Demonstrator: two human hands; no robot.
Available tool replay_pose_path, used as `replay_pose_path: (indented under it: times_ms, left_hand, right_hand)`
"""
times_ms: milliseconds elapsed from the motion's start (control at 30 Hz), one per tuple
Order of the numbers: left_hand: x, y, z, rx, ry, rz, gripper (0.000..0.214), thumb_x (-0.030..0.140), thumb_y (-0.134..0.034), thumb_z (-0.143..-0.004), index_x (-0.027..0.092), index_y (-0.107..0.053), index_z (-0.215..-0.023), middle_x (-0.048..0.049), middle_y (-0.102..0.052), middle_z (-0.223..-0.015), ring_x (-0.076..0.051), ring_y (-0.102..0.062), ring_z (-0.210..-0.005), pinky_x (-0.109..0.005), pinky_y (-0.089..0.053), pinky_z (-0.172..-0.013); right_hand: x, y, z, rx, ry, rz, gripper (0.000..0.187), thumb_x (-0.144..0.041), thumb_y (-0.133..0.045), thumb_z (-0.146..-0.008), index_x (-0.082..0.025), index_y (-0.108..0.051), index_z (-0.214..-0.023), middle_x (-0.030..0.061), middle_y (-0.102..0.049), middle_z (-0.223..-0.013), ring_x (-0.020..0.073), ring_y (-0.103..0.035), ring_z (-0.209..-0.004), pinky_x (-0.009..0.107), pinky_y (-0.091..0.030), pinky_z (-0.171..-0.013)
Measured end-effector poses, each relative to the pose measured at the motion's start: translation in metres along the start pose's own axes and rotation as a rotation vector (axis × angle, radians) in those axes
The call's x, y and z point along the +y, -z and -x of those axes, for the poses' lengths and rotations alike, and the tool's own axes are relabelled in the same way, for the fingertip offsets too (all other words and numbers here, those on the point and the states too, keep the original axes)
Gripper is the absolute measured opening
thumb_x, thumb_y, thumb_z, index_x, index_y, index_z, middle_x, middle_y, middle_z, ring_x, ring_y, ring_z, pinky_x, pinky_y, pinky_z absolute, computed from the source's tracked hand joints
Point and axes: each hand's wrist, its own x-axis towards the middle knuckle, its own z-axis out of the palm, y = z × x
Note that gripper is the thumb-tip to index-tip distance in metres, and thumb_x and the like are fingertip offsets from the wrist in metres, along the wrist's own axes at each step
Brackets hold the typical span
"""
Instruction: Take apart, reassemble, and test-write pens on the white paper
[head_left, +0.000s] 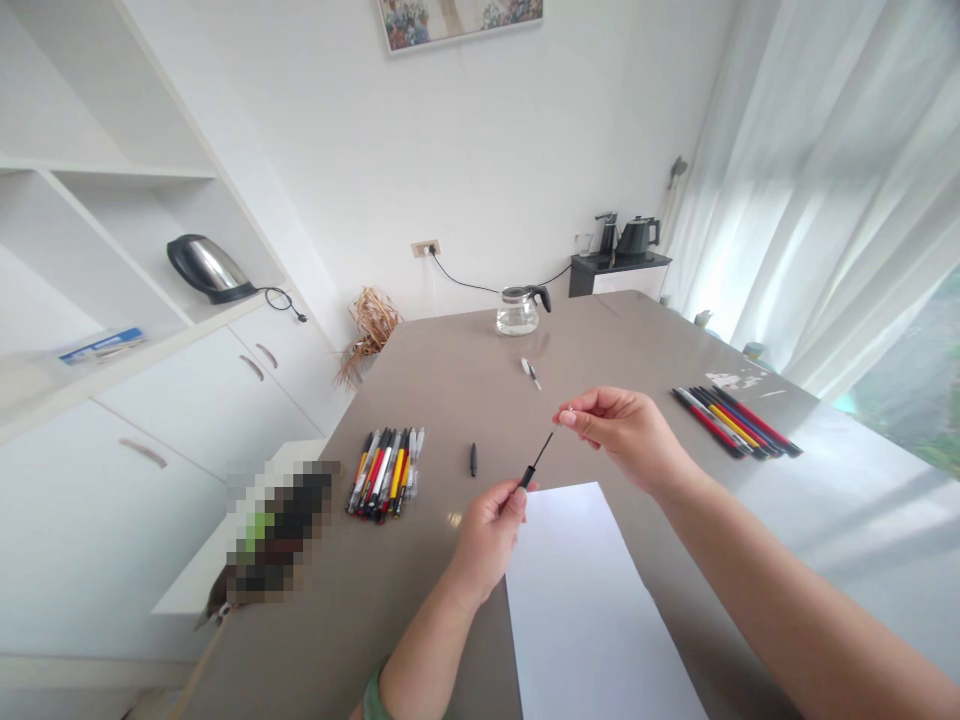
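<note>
My left hand (486, 535) is closed around a black pen barrel (528, 477), tilted up to the right above the paper's far edge. A thin dark refill (544, 449) sticks out of the barrel's upper end. My right hand (619, 430) pinches something tiny, pale or metallic, close to the refill's tip; its kind is too small to make out. Below both hands lies a white sheet of paper (592, 610). A short black pen part (473, 460) rests on the table left of the hands. Farther back is a white-and-black pen piece (531, 373).
On the table (442, 370), a row of pens (384, 475) lies at left and another pen group (735, 422) at right, near white scraps (735, 380). A glass pot (517, 312) stands at the far edge. A pixelated patch covers something at left.
</note>
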Motion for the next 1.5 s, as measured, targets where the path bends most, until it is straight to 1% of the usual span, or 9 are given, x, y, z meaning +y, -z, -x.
replay_pose_path:
  times_ms: [133, 267, 600, 867, 1167, 1233, 1400, 1500]
  left_hand:
    - [0.002, 0.000, 0.001, 0.001, 0.006, 0.001, 0.040, 0.046, -0.046, -0.076, 0.014, -0.058, -0.097, 0.0039, -0.039, -0.059, -0.005, -0.032, -0.043, -0.019, -0.024, -0.041]
    - [0.002, -0.001, 0.001, 0.000, -0.001, -0.002, 0.038, 0.044, -0.046, -0.076, 0.015, -0.058, -0.096, 0.0040, -0.039, -0.060, -0.005, -0.032, -0.043, -0.019, -0.024, -0.042]
    - [0.002, -0.001, 0.001, 0.001, 0.006, -0.005, 0.038, 0.045, -0.046, -0.076, 0.015, -0.058, -0.095, 0.0041, -0.040, -0.059, -0.005, -0.032, -0.043, -0.019, -0.025, -0.042]
    - [0.003, 0.000, 0.002, -0.007, 0.003, -0.010, 0.039, 0.045, -0.046, -0.076, 0.014, -0.057, -0.096, 0.0038, -0.039, -0.059, -0.005, -0.032, -0.043, -0.019, -0.024, -0.042]
    - [0.004, -0.001, 0.002, 0.001, 0.009, -0.008, 0.041, 0.047, -0.046, -0.074, 0.014, -0.058, -0.095, 0.0037, -0.040, -0.059, -0.005, -0.032, -0.043, -0.019, -0.025, -0.041]
    - [0.004, -0.001, 0.002, -0.003, 0.003, -0.007, 0.040, 0.046, -0.046, -0.075, 0.014, -0.057, -0.096, 0.0038, -0.040, -0.059, -0.005, -0.032, -0.043, -0.019, -0.025, -0.042]
    - [0.003, 0.000, 0.002, -0.024, -0.030, -0.019, 0.039, 0.045, -0.044, -0.077, 0.014, -0.056, -0.098, 0.0041, -0.039, -0.055, -0.007, -0.033, -0.044, -0.019, -0.025, -0.042]
    - [0.004, 0.000, 0.002, -0.026, -0.029, -0.019, 0.040, 0.046, -0.044, -0.076, 0.014, -0.056, -0.098, 0.0047, -0.038, -0.053, -0.007, -0.032, -0.043, -0.019, -0.025, -0.042]
  right_hand:
    - [0.000, -0.001, -0.001, -0.001, -0.005, 0.016, 0.031, -0.043, -0.064, -0.059, -0.015, -0.061, -0.070, 0.0058, -0.061, -0.069, 0.0086, -0.043, -0.052, 0.023, -0.036, -0.047]
    - [0.002, 0.000, -0.002, 0.003, -0.011, -0.015, 0.031, -0.043, -0.064, -0.059, -0.014, -0.061, -0.071, 0.0059, -0.061, -0.069, 0.0078, -0.042, -0.051, 0.022, -0.035, -0.045]
    - [0.005, -0.002, -0.002, -0.020, -0.023, -0.060, 0.028, -0.041, -0.065, -0.059, -0.015, -0.060, -0.070, 0.0042, -0.061, -0.070, 0.0071, -0.042, -0.051, 0.021, -0.034, -0.045]
    - [0.003, -0.002, -0.001, 0.005, -0.005, -0.055, 0.029, -0.041, -0.063, -0.061, -0.015, -0.059, -0.071, 0.0055, -0.060, -0.071, 0.0068, -0.040, -0.050, 0.021, -0.034, -0.044]
    - [0.006, -0.004, -0.002, -0.036, -0.045, -0.059, 0.030, -0.042, -0.064, -0.058, -0.015, -0.060, -0.071, 0.0047, -0.060, -0.070, 0.0074, -0.041, -0.050, 0.021, -0.034, -0.044]
    - [0.008, -0.005, -0.002, -0.060, -0.061, -0.070, 0.029, -0.041, -0.064, -0.059, -0.015, -0.060, -0.071, 0.0044, -0.060, -0.070, 0.0069, -0.040, -0.050, 0.021, -0.033, -0.044]
    - [0.015, -0.015, 0.000, -0.166, -0.127, -0.094, 0.029, -0.042, -0.063, -0.060, -0.015, -0.058, -0.069, 0.0028, -0.059, -0.067, 0.0061, -0.039, -0.047, 0.020, -0.031, -0.043]
    - [0.015, -0.020, 0.003, -0.226, -0.134, -0.110, 0.029, -0.042, -0.060, -0.063, -0.014, -0.057, -0.067, 0.0023, -0.057, -0.065, 0.0060, -0.039, -0.047, 0.020, -0.030, -0.043]
